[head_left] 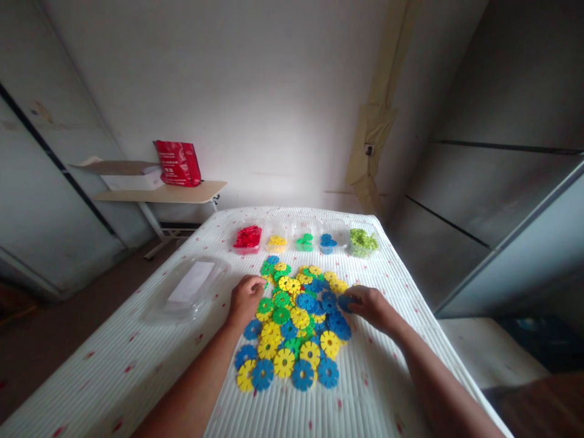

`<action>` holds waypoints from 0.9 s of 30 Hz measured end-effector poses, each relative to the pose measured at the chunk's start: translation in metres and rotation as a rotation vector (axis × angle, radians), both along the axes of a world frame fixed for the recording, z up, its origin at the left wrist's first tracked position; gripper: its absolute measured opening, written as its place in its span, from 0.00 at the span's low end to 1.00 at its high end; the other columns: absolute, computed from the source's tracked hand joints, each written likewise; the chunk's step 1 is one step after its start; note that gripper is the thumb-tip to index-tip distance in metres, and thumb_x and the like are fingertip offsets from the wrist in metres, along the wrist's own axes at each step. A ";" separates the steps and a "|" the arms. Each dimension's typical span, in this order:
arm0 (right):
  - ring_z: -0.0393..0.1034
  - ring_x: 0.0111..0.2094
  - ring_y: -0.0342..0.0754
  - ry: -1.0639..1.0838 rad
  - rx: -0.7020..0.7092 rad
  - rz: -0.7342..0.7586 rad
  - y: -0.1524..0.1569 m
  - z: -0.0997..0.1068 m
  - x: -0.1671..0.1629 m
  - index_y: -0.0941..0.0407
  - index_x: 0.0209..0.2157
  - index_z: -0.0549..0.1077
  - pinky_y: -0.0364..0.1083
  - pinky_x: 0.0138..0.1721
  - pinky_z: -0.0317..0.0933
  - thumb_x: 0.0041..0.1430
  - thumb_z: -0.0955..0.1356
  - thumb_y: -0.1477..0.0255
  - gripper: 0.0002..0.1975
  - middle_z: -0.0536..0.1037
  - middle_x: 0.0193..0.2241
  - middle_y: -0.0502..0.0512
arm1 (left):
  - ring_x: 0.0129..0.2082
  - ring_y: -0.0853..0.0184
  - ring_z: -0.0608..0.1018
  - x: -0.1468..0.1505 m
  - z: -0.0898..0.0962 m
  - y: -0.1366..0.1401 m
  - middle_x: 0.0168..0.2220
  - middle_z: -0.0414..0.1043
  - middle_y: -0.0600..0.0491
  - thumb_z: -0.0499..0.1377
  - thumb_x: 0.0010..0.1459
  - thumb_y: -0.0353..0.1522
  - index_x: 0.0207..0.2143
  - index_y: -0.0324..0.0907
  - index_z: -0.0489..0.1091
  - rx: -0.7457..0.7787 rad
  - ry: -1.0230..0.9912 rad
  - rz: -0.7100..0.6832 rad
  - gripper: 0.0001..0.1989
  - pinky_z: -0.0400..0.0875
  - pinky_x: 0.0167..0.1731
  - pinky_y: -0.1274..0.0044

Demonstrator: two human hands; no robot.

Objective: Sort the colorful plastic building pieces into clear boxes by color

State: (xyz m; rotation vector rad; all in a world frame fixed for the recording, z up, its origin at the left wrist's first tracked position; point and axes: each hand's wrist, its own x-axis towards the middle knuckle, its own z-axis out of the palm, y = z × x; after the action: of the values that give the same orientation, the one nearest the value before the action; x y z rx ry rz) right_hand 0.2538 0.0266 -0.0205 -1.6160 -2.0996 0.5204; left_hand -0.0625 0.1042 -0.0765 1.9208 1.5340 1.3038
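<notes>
A heap of flat, notched plastic discs in blue, yellow and green (300, 318) is spread over the white tablecloth in front of me. At the heap's left edge is my left hand (247, 296), its fingers curled and closed; the fingertips meet green pieces, and what they hold, if anything, is too small to make out. On the right side, my right hand (371, 305) pinches a blue disc (345, 302) between thumb and fingers, beside other blue and yellow discs. Both forearms reach in from the bottom of the view.
Behind the heap, clear plastic tubs hold red pieces (249, 237), yellow pieces (277, 241), green pieces (305, 241), blue pieces (327, 241) and light green pieces (364, 239). A clear lid with white paper (190, 282) lies left. A side table (201, 192) carries a red bag (179, 163).
</notes>
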 end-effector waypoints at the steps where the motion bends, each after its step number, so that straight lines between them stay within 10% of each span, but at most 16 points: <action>1: 0.68 0.32 0.44 -0.044 0.017 -0.003 0.001 -0.002 -0.002 0.56 0.33 0.73 0.41 0.34 0.60 0.49 0.63 0.76 0.10 0.75 0.32 0.53 | 0.30 0.68 0.74 0.000 0.000 0.000 0.28 0.73 0.53 0.52 0.47 0.29 0.26 0.41 0.71 0.001 -0.002 0.000 0.08 0.69 0.32 0.78; 13: 0.66 0.31 0.43 -0.267 0.057 -0.108 0.001 -0.008 -0.011 0.57 0.36 0.69 0.40 0.31 0.56 0.47 0.64 0.75 0.11 0.71 0.35 0.54 | 0.30 0.68 0.74 0.000 -0.001 0.000 0.29 0.73 0.53 0.52 0.47 0.28 0.27 0.41 0.70 -0.011 -0.010 -0.001 0.07 0.69 0.31 0.78; 22: 0.67 0.28 0.42 -0.017 -0.007 0.117 0.005 0.001 -0.010 0.57 0.32 0.71 0.39 0.30 0.57 0.50 0.61 0.75 0.08 0.74 0.27 0.50 | 0.30 0.68 0.74 0.000 -0.001 0.001 0.28 0.73 0.54 0.52 0.47 0.28 0.26 0.41 0.70 0.016 0.002 0.001 0.08 0.68 0.32 0.78; 27: 0.67 0.22 0.40 0.108 0.050 -0.073 0.046 0.029 -0.011 0.58 0.30 0.72 0.38 0.23 0.58 0.48 0.64 0.73 0.07 0.74 0.22 0.49 | 0.31 0.68 0.74 -0.001 -0.003 0.002 0.29 0.72 0.53 0.52 0.48 0.28 0.26 0.41 0.70 0.009 -0.009 -0.015 0.07 0.68 0.32 0.78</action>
State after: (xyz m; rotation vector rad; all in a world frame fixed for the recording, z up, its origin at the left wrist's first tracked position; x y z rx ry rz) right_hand 0.2426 0.0730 0.0080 -1.5938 -1.9528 0.5151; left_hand -0.0636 0.1064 -0.0791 1.9252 1.5093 1.3134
